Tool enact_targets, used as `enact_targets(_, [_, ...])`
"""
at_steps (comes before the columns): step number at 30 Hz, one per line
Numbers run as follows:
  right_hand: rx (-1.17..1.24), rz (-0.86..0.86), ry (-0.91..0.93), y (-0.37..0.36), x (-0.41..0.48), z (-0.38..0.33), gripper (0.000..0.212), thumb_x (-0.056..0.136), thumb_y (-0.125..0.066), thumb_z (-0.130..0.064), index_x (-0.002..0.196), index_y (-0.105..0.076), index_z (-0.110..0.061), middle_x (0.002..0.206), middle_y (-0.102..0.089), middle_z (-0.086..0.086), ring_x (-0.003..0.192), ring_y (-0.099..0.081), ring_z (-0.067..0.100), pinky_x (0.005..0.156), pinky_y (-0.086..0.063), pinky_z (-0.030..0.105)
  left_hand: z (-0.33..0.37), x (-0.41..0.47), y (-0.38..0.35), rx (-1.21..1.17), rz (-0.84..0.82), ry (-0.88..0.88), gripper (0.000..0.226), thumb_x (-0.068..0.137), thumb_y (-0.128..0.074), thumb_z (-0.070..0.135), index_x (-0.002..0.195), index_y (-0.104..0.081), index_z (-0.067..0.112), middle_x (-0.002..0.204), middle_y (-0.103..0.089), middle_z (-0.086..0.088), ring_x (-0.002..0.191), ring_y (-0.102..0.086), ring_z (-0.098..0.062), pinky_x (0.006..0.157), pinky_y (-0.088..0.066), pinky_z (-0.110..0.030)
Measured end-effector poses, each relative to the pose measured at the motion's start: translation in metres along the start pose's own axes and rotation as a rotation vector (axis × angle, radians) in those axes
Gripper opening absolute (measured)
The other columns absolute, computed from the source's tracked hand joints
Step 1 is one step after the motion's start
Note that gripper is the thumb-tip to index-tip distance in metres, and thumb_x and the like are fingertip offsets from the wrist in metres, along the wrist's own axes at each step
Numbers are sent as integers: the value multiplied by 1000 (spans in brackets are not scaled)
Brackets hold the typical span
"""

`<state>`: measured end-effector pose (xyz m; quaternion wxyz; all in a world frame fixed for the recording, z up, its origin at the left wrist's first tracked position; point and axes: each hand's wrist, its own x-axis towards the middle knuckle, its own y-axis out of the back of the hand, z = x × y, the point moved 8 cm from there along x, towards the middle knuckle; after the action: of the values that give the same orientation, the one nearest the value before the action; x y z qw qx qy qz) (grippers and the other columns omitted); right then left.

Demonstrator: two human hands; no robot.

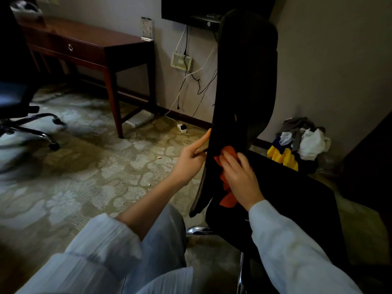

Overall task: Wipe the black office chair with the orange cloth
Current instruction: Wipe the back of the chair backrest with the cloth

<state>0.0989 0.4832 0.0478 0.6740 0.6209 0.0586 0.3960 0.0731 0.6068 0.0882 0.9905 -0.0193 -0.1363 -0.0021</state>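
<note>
Pressing orange cloth (228, 201), gripping black chair (244, 81)

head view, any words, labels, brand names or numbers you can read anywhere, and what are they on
No text here can be read.
Card in the stand on the wooden desk: printed, too blurred to read.
Box under the wall screen: a round mark, too small to read.
White wall box: no legible label.
Black office chair and orange cloth: no text visible.
</note>
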Motion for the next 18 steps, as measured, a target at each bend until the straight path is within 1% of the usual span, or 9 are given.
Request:
enact_targets(3, [37, -34, 42, -12, -28, -9, 50, 81, -61, -4, 130, -49, -2, 135, -50, 13, 119, -51, 37, 90, -51, 44, 0, -5, -3, 5, -20, -8, 79, 86, -28, -25, 136, -27, 36, 122, -49, 35, 132, -41, -12, 111, -33, -41])
enact_targets(5, [33, -64, 47, -10, -38, -15, 57, 71, -74, -6, 125, -56, -4, 132, -53, 12, 118, -51, 35, 92, -50, 40, -1, -10, -5, 0, -38, -22, 80, 85, -27, -26, 138, -27, 34, 133, -45, 26, 134, -39, -12, 111, -34, -41])
enact_targets(6, [26, 1, 57, -1, -41, -18, 54, 71, -74, -6, 123, -57, -4, 130, -54, 12, 119, -51, 32, 98, -44, 36, -2, -14, -7, 1, -48, -28, 80, 84, -27, -26, 140, -27, 32, 138, -44, 19, 134, -39, -12, 111, -35, -41])
enact_targets(8, [118, 303, 67, 43, -43, -27, 36, 80, -60, -4, 116, -59, -2, 123, -55, 12, 115, -49, 29, 104, -29, 30, -5, -22, -11, 6, -61, -36, 80, 84, -28, -26, 142, -26, 29, 143, -43, 8, 133, -40, -11, 108, -38, -40])
enact_targets(10, [276, 587, 32, 93, -43, -28, 30, 86, -50, -5, 115, -54, -2, 122, -49, 11, 113, -45, 28, 103, -27, 31, -4, -31, -17, 14, -66, -50, 81, 84, -31, -26, 141, -26, 32, 137, -47, 18, 129, -44, -5, 106, -40, -35])
enact_targets(11, [311, 674, 7, 111, -43, -28, 30, 86, -50, -5, 116, -50, -2, 122, -45, 10, 112, -42, 28, 102, -29, 31, -4, -37, -21, 14, -67, -50, 80, 85, -32, -25, 140, -26, 33, 131, -49, 24, 126, -46, -1, 105, -41, -31])
enact_targets(13, [358, 717, -80, 115, -42, -21, 31, 87, -49, -8, 118, -46, -6, 122, -42, 8, 110, -41, 28, 104, -27, 24, -2, -48, -28, 0, -66, -36, 78, 86, -34, -24, 141, -23, 30, 127, -50, 24, 122, -47, 5, 105, -41, -30])
enact_targets(15, [392, 705, -150, 104, -52, -13, 32, 87, -48, -10, 119, -46, -7, 123, -41, 8, 109, -40, 30, 106, -23, 20, -4, -59, -35, -6, -80, -46, 76, 85, -36, -22, 142, -24, 27, 135, -48, 13, 128, -44, -2, 108, -39, -38])
enact_targets(18, [341, 636, -132, 92, -75, -15, 32, 85, -46, -10, 117, -46, -8, 123, -41, 8, 109, -39, 30, 100, -30, 33, -6, -73, -42, 34, -103, -93, 76, 82, -40, -14, 142, -27, 30, 143, -42, 6, 135, -38, -10, 111, -34, -43])
